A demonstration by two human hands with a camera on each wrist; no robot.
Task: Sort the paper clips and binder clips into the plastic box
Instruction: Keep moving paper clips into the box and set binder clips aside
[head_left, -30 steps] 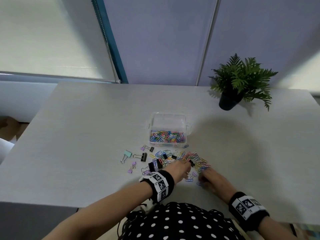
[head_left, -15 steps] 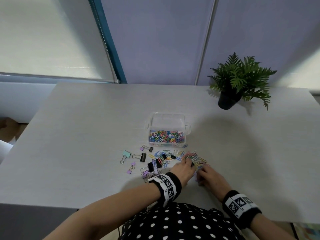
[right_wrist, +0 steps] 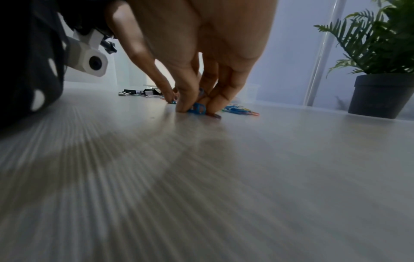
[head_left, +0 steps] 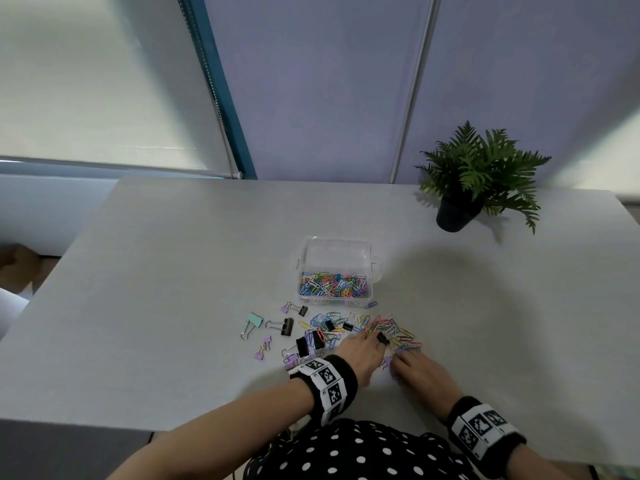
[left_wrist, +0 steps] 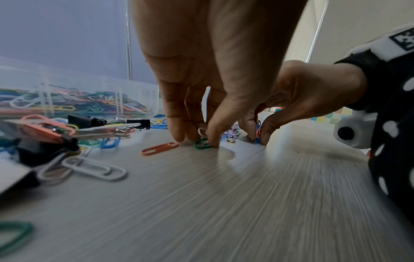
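Both hands work the loose pile on the bench [head_left: 173, 271] — the left hand [head_left: 358, 351] pinches a green paper clip [left_wrist: 201, 144], the right hand [head_left: 417, 370] pinches blue paper clips [right_wrist: 198, 108]. Just beyond stands the plastic box [head_left: 337, 271], its near compartment holding paper clips. Gathering is under way; next, I judge, comes lifting each pinch across into that compartment — binder clips [head_left: 287, 326] lie untouched.

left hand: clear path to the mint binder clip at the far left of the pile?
Probably yes. The mint binder clip lies alone on bare table, to the left of the left hand, nothing stacked on it. But that hand is pinching a green paper clip.
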